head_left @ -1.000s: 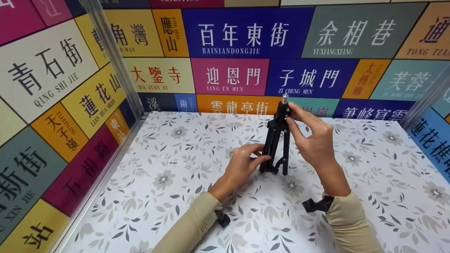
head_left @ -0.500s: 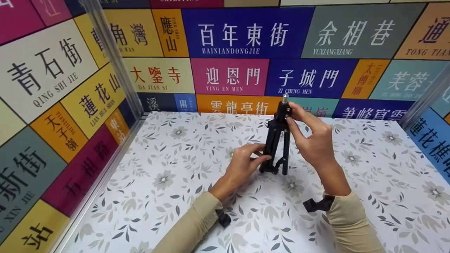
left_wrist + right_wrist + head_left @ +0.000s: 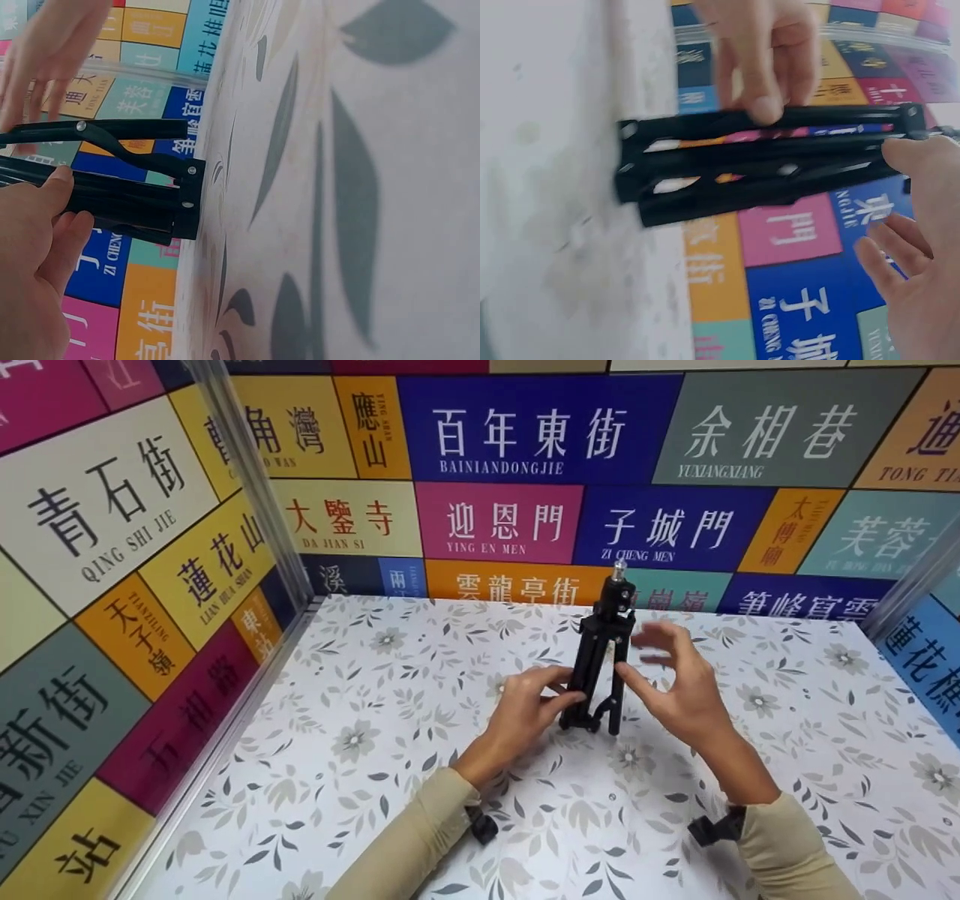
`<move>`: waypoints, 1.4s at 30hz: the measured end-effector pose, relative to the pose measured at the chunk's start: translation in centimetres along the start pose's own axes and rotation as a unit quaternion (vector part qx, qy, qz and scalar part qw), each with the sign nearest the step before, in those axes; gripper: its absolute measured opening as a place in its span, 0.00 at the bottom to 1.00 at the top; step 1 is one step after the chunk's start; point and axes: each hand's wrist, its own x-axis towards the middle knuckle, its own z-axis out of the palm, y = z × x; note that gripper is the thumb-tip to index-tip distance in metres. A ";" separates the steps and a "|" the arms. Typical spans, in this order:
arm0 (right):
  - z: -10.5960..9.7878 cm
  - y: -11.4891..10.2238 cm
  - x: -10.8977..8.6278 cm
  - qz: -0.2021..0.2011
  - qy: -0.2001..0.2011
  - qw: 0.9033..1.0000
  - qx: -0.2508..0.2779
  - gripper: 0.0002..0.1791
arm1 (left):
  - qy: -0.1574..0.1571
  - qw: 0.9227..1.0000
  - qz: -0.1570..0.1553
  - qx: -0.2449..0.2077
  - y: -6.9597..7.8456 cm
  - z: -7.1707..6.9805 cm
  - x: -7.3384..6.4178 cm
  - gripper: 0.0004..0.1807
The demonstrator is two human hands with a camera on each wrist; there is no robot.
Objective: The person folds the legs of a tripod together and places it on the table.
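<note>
A small black tripod stand (image 3: 591, 656) with a silver screw tip (image 3: 619, 571) stands upright on the table, its legs mostly folded together. One leg (image 3: 150, 129) angles slightly out from the others, joined by a brace near the bottom. My left hand (image 3: 521, 712) pinches a leg low down on the left side between thumb and fingers. On the other side, my right hand (image 3: 686, 690) has its fingers spread and loosely bent. In the right wrist view, that hand's thumb (image 3: 904, 154) lies at the tripod's upper part; whether it touches is unclear.
A white floral-patterned cover (image 3: 360, 810) lies over the table. Colourful sign-printed panels (image 3: 525, 427) rise behind it and at the left, with a clear corner strip (image 3: 255, 472) between. Black wrist mounts (image 3: 716, 826) stick out at both sleeves.
My right hand has come off the stand's upper column, moved down and right, and spread its fingers. The left hand keeps its pinch on the leg. The head view has shifted slightly.
</note>
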 end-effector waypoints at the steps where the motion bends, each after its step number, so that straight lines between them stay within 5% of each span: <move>1: -0.1 0.3 -0.4 0.012 -0.012 1.000 -0.002 0.36 | -0.001 1.000 -0.001 0.000 0.0 0.0 0.0 0.16; 5: -0.3 1.0 -1.5 0.030 -0.069 0.997 -0.028 0.22 | -0.004 1.000 -0.006 -0.002 0.1 0.1 0.0 0.16; 11: -0.1 1.7 -2.0 0.027 -0.113 0.992 -0.050 0.16 | -0.004 1.000 -0.011 -0.005 0.2 0.0 0.0 0.17; 42: 2.0 2.0 -2.7 0.006 -0.061 0.998 -0.018 0.13 | 0.003 1.000 -0.012 -0.004 0.0 0.1 -0.1 0.17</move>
